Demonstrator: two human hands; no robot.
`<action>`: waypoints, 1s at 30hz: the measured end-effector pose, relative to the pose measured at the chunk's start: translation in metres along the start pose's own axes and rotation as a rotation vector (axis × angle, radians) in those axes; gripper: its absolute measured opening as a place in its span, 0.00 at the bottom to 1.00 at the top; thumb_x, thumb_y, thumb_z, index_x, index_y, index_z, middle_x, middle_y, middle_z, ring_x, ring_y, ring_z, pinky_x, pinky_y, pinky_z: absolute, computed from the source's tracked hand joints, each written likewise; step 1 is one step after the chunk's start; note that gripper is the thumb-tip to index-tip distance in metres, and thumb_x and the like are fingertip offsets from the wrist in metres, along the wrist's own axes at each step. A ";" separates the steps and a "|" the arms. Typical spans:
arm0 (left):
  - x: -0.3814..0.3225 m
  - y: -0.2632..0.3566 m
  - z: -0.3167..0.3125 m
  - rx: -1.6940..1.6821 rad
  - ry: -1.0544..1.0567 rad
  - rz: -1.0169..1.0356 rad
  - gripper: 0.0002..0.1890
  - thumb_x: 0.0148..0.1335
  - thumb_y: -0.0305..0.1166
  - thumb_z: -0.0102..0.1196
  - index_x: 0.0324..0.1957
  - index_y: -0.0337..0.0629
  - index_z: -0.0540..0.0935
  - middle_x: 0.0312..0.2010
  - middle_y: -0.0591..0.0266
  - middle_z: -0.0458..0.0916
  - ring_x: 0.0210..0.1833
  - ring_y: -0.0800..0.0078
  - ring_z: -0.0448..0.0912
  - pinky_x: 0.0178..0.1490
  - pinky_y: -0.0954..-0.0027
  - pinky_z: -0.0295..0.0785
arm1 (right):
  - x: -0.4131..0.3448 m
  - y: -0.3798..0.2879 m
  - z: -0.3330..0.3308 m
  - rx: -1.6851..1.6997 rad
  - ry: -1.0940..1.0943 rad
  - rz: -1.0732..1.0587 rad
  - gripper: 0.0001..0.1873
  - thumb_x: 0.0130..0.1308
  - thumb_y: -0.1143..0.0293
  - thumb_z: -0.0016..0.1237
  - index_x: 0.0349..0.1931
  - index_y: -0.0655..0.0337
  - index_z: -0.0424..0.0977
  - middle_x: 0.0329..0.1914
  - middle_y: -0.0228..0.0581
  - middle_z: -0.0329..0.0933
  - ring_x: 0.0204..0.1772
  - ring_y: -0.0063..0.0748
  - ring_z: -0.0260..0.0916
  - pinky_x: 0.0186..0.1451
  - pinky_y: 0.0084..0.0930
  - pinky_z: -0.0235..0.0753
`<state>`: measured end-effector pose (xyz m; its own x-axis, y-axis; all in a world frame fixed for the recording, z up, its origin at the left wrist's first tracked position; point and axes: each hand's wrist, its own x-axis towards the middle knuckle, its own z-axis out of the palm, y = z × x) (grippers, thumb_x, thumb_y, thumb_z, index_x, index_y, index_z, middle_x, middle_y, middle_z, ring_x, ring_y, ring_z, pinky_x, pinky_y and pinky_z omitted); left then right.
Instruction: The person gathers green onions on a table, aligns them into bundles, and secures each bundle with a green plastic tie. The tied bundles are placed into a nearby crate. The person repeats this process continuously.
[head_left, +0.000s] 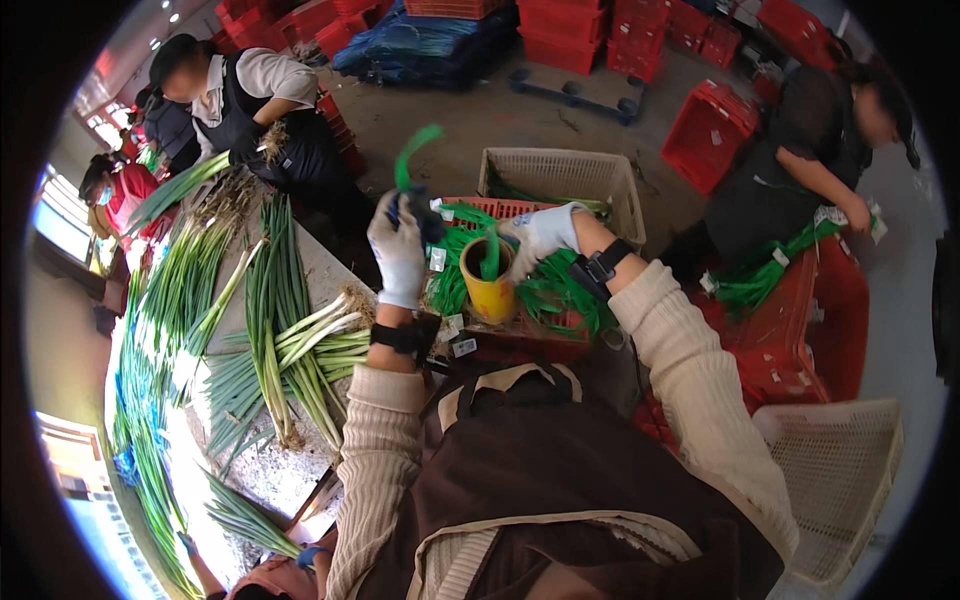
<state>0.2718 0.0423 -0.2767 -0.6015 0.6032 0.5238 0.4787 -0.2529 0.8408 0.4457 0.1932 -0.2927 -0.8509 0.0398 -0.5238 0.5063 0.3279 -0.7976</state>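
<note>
My left hand (397, 244), in a white work glove with a dark palm side, is raised left of a yellow tube. A curled green plastic strip (414, 154), blurred, rises from its fingers. On the tube's right sits my gloved right hand (541, 234), its fingers bent down beside the rim; its grip is partly hidden. The open-topped yellow tube (489, 296) stands upright with another green strip (490, 255) inside. Around it, loose green strips (551, 292), some with white tags, lie on a red slatted crate (501, 208).
Bundled leeks (277, 300) cover much of the table (330, 255) at left. Beyond the red crate stands a cream plastic crate (559, 161). Co-workers stand at far left (255, 112) and right (810, 150), the latter holding green strips. Another cream crate (832, 480) is at lower right.
</note>
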 end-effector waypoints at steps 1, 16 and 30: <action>0.006 0.002 -0.002 -0.102 -0.021 0.048 0.13 0.72 0.29 0.42 0.44 0.33 0.80 0.30 0.67 0.81 0.29 0.86 0.72 0.34 0.81 0.68 | 0.002 0.002 0.005 -0.105 0.151 0.053 0.38 0.61 0.78 0.49 0.69 0.65 0.44 0.47 0.52 0.79 0.47 0.35 0.79 0.44 0.26 0.77; -0.039 -0.058 0.018 -0.264 -0.365 -0.089 0.15 0.72 0.39 0.42 0.44 0.37 0.75 0.23 0.71 0.73 0.23 0.86 0.71 0.24 0.83 0.67 | 0.006 -0.029 0.016 0.695 0.542 -0.442 0.22 0.60 0.67 0.59 0.52 0.64 0.69 0.36 0.33 0.77 0.27 0.21 0.72 0.24 0.17 0.67; -0.019 -0.047 0.019 0.202 -0.283 0.151 0.15 0.63 0.34 0.56 0.49 0.35 0.78 0.41 0.53 0.81 0.45 0.59 0.78 0.51 0.62 0.72 | 0.012 -0.029 0.033 0.797 0.800 -0.536 0.06 0.63 0.75 0.47 0.39 0.64 0.74 0.33 0.27 0.76 0.33 0.15 0.66 0.34 0.16 0.69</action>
<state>0.2733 0.0573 -0.3286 -0.3275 0.7625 0.5579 0.6823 -0.2176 0.6979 0.4250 0.1531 -0.2857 -0.6813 0.7315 0.0287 -0.2239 -0.1708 -0.9595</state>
